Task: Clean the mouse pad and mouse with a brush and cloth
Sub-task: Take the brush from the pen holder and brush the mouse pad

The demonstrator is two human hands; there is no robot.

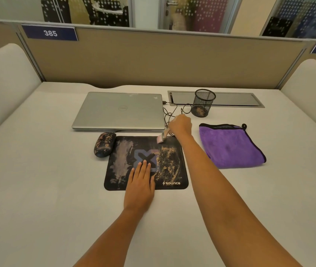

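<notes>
My right hand (180, 125) is curled round the handle of the brush (162, 138), clamped on it, with the pale head tipped down onto the far right corner of the mouse pad (169, 166); the brush looks light, the handle stiff and the bristles soft, so I judge a grip low on the handle gives the best control. My left hand (140, 182) lies flat, fingers straight and together, pressing the near middle of the pad against the desk (47, 170); it holds nothing. The pad lies square in front of me, thin and limp by the look of it, likely to creep or ruck under a stroke, hence the flat palm rather than a pinch at the edge. Tan grit lies thick on its right half; a grey smear marks the left. The mouse (104, 144) sits at the pad's far left corner, just beside the edge, speckled with the same grit; small, smooth and light, it would skate, so I would take it by its sides. The purple cloth (230, 147) lies folded to the right, apart from the pad; soft, and easy to gather anywhere. Beyond are a shut laptop (120, 110) and a mesh cup (203, 103).
</notes>
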